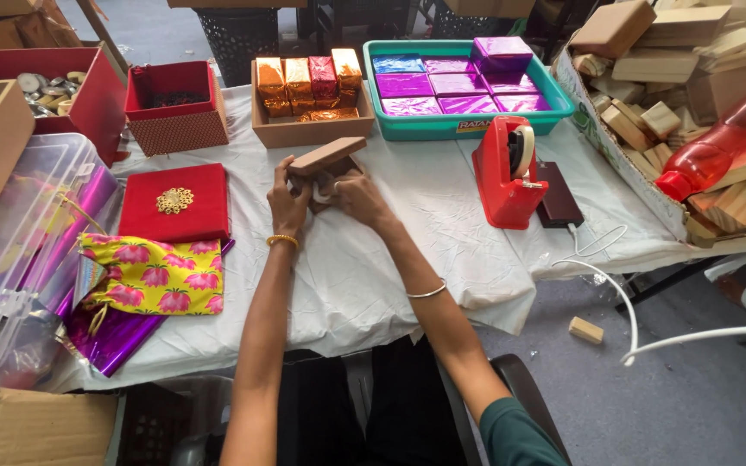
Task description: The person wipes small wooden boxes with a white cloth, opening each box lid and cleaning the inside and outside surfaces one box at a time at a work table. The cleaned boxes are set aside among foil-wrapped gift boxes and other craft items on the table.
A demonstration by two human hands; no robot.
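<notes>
Block of plain wood, tan and flat-faced, sits tilted between both hands above the desk. Left hand clasps its near left end, right hand closes on the underside with something small and white, unclear what. Likely light, rigid, not fragile, smooth faces; best gripped across the short edges. Foil-wrapped blocks lie just beyond the fingers, red tape dispenser off right.
</notes>
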